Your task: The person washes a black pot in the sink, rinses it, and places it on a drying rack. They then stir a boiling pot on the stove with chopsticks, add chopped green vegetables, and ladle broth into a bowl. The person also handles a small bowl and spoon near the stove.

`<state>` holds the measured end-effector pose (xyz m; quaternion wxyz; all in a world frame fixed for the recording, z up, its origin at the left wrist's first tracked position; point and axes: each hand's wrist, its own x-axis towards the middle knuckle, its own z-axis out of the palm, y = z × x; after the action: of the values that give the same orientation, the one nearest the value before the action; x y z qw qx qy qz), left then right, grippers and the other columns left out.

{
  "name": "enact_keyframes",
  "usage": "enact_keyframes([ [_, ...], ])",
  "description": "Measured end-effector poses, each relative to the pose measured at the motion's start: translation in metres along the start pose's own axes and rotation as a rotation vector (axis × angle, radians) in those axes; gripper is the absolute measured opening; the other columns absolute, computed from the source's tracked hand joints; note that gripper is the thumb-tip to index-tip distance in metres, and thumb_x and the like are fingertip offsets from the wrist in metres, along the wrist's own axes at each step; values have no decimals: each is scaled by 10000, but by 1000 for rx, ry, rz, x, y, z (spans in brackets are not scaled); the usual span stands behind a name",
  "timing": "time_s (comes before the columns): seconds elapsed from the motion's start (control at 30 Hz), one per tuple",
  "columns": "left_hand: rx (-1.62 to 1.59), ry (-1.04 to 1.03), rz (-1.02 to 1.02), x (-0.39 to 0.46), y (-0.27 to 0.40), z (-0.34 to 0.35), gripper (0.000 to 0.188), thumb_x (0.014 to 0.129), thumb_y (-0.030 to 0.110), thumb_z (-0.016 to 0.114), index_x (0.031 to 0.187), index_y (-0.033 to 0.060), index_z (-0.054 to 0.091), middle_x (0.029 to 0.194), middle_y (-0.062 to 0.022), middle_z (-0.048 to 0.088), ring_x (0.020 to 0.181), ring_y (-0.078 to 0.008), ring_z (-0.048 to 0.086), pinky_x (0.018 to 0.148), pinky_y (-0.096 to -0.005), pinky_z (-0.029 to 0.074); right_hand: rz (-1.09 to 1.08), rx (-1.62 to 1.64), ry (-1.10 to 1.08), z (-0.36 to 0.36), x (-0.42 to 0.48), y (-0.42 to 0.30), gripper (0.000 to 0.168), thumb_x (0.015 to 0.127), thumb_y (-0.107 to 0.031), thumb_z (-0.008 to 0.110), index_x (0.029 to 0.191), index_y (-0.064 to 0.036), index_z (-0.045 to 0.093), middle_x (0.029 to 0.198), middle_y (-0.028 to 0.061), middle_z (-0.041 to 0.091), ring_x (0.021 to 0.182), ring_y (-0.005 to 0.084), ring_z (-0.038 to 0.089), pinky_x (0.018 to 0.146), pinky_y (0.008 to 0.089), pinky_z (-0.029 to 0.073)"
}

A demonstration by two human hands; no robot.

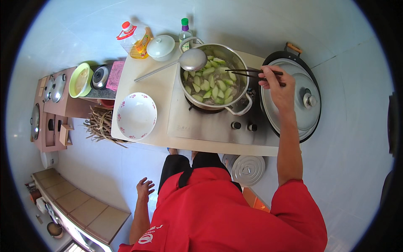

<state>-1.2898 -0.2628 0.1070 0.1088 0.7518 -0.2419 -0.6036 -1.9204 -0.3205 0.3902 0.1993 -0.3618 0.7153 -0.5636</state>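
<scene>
My right hand [277, 85] holds a pair of dark chopsticks [252, 74], their tips over a steel pot [214, 108] on a gas stove [204, 126]. Green gourd-like vegetable pieces [212, 85] lie in liquid inside the pot. A metal ladle [192, 60] rests across the pot's left rim, its handle reaching left over the counter. Low at my side, beyond the counter's front edge, my left hand [145, 188] hangs with fingers apart and nothing in it. A white bowl with a pink flower pattern [137, 116] stands on the counter left of the stove.
A lidded wok [291, 100] stands right of the pot. Along the wall are a cooking oil jug [135, 41], a lidded pale bowl [161, 47] and a green-capped bottle [185, 31]. Bundled sticks [102, 124] and a round metal container [248, 170] are below counter level.
</scene>
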Motion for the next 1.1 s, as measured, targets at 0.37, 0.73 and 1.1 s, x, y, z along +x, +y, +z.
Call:
enact_keyframes([
  [0.37, 54, 3, -32, 4, -11, -10, 531, 947, 101, 576, 1450, 18, 429, 1160, -180, 669, 989, -297, 701, 726, -433, 595, -223, -77, 84, -8, -49, -36, 158, 1004, -81, 588, 1005, 28, 703, 895, 105, 713, 717, 139, 690, 652, 258, 574],
  [0.73, 25, -20, -30, -2, -19, -17, 531, 947, 121, 586, 1448, 24, 440, 1158, -169, 674, 973, -283, 701, 699, -413, 598, -317, 107, 454, 20, -86, -70, 264, 1037, -143, 497, 990, 67, 650, 883, 150, 682, 648, 196, 682, 604, 278, 569],
  [1.1, -71, 5, 46, 12, -6, -79, 538, 919, 103, 613, 1428, 9, 468, 1145, -172, 679, 958, -280, 714, 704, -393, 600, 404, 537, -186, 296, -143, 71, 182, 938, -148, 705, 1017, 16, 701, 923, 100, 715, 750, 193, 740, 604, 250, 575],
])
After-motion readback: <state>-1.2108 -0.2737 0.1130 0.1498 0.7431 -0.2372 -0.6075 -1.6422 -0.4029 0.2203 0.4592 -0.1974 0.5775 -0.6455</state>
